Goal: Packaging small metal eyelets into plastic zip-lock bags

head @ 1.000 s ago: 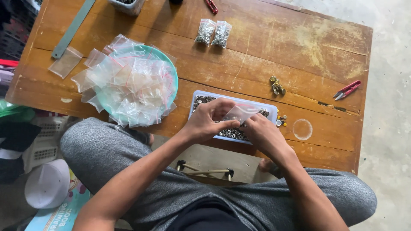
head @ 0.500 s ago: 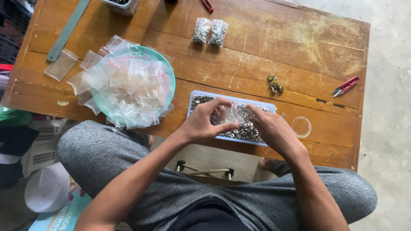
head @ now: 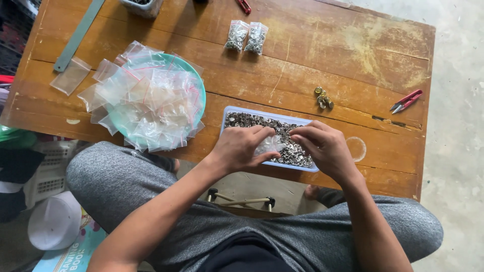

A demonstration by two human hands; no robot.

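Holding: the left hand [head: 241, 148] pinches a small clear bag [head: 268, 144] over the tray, fingers closed on its edge.
Bowl: a teal bowl [head: 199, 89] heaped with empty clear bags [head: 151, 103] sits at nine o'clock from the hands, near the tray.
Tray: a pale blue tray [head: 228, 112] of small silver metal pieces [head: 242, 120] lies at the table's near edge.
Change: half a second ago the bag stood raised between both hands; now it is lowered onto the pieces, so a filling motion seems under way.
Right hand [head: 322, 147]: fingertips bent down at the bag's mouth; whether they grip pieces I cannot tell.
Filled bags [head: 246, 36]: two lie at twelve o'clock.
Snips: red snips [head: 406, 101] at two o'clock.
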